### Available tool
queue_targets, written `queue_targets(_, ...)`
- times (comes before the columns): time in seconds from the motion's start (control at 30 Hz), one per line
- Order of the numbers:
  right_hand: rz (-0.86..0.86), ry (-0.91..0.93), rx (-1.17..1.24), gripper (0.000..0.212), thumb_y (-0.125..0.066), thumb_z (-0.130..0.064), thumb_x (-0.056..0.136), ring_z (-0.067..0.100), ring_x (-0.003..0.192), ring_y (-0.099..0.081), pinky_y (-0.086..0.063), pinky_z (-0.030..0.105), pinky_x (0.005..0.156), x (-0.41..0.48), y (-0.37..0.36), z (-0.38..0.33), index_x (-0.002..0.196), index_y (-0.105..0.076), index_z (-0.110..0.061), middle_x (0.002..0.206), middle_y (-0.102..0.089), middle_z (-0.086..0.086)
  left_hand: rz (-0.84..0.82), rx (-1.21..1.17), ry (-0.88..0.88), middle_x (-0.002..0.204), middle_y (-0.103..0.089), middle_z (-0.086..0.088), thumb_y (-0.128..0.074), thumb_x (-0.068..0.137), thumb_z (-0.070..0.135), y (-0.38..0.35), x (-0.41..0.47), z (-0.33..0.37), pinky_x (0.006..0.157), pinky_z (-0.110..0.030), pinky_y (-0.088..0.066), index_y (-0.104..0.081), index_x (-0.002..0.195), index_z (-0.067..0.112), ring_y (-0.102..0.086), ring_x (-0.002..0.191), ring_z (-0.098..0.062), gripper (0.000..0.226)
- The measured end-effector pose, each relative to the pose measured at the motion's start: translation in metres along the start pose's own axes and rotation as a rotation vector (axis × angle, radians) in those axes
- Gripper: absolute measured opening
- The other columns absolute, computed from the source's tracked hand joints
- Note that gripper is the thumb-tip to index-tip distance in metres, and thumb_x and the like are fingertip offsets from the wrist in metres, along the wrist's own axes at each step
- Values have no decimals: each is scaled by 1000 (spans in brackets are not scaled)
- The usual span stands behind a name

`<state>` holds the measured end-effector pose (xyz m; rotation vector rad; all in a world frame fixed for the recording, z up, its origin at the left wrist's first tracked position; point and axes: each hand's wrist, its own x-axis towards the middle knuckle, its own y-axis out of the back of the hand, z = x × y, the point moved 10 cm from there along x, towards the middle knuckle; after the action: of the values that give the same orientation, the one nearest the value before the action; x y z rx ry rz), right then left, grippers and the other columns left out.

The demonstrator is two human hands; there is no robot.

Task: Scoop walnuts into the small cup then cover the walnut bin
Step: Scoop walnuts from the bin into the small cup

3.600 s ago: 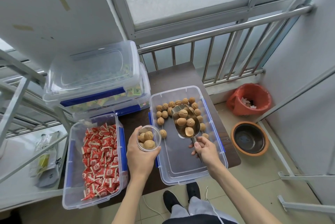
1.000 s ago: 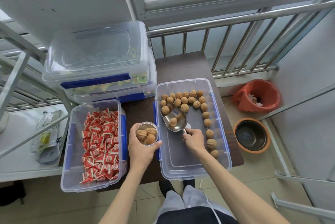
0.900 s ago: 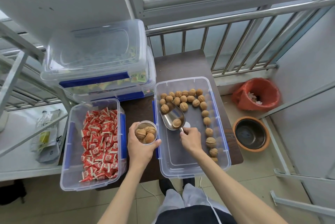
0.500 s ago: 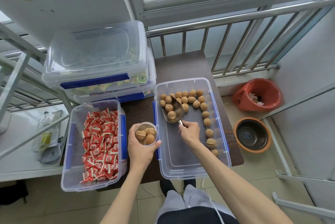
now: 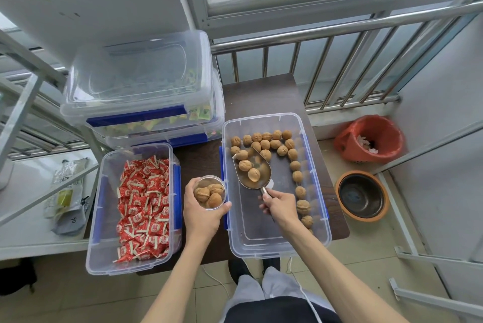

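My left hand [image 5: 202,214] holds a small clear cup [image 5: 209,192] with three walnuts in it, just left of the clear walnut bin [image 5: 317,240]. My right hand [image 5: 281,205] grips the handle of a metal scoop [image 5: 252,172] inside the bin. Two walnuts lie in the scoop. Several loose walnuts [image 5: 282,150] line the bin's far end and right side. The scoop's mouth points at the far-left walnuts. A clear lid [image 5: 138,71] rests on the stacked bins at the back left.
A bin of red wrapped candies [image 5: 142,207] stands open to the left on the dark table [image 5: 257,95]. Two stacked bins [image 5: 156,124] sit behind it. A red lined bucket [image 5: 371,139] and a dark bowl [image 5: 362,195] stand on the floor at right. A metal railing [image 5: 339,27] runs behind.
The scoop pushed into the far-left walnuts and drew back a little; it now carries two walnuts instead of one. The cup in my left hand stayed in place.
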<state>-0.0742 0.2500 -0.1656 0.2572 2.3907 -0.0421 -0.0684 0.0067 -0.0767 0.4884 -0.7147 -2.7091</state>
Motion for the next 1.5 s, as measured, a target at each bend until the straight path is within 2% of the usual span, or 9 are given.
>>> queue_targets(0.2,-24,28,-3,23,-53,0,96,11,57,-55,-46,14,48,-10,6,-17,112,-70,3,85,-67,12,11,3,11,130,-51,7,-95,59,18,0,1,-5,104,-38,-48,-41,137,31,-51,121,-15,95)
queue_targets(0.4,-169,94,-100,25,-53,0,97,10,57,-57,-49,22,56,-25,14,-43,114,-71,2,89,-71,17,5,0,15,131,-48,8,-94,62,16,-1,0,-4,100,-29,-43,-40,140,28,-45,121,-11,95)
queue_targets(0.5,-337,138,-240,23,-57,-5,95,21,66,-57,-47,36,64,-36,16,-60,103,-78,-9,93,-72,29,5,8,17,138,-52,3,-94,62,18,0,1,-4,105,-36,-45,-41,141,26,-48,126,-15,97)
queue_targets(0.7,-550,228,-705,23,-57,-6,94,13,62,-58,-47,23,54,-65,4,-114,107,-76,-2,89,-76,17,-1,-37,-32,132,-58,6,-93,63,18,-1,-3,-1,103,-35,-46,-44,138,28,-55,122,-15,91)
queue_targets(0.9,-510,296,-1190,30,-56,-19,94,7,43,-51,-42,21,47,-98,-31,-175,70,-69,-6,36,-58,-11,13,2,-106,132,-59,5,-94,61,24,4,-3,11,102,-37,-47,-46,137,30,-56,122,-15,91)
queue_targets(1.03,-470,394,-1444,22,-56,-8,86,16,51,-51,-36,23,46,-127,-63,-205,65,-56,-4,59,-59,6,13,38,-134,134,-56,4,-95,59,24,4,-3,17,100,-32,-45,-45,138,30,-54,124,-15,93)
queue_targets(1.2,-454,484,-1557,31,-50,-13,93,11,59,-36,-25,25,50,-159,-83,-223,64,-40,-16,69,-40,2,-4,45,-153,136,-55,2,-96,57,23,5,-3,18,101,-25,-41,-45,141,24,-52,124,-14,98)
queue_targets(1.33,-450,487,-1533,35,-47,-17,96,18,65,-41,-27,27,54,-161,-75,-223,63,-35,-17,68,-38,0,-24,6,-142,130,-57,6,-97,55,31,7,-2,16,100,-27,-46,-46,137,29,-54,118,-10,97)
queue_targets(1.5,-427,520,-1517,33,-48,-23,96,27,87,-44,-42,37,82,-161,-60,-218,67,-33,-19,73,-36,-1,-41,-46,-131,124,-61,6,-97,54,31,9,-2,11,99,-33,-51,-46,134,33,-60,114,-9,94)
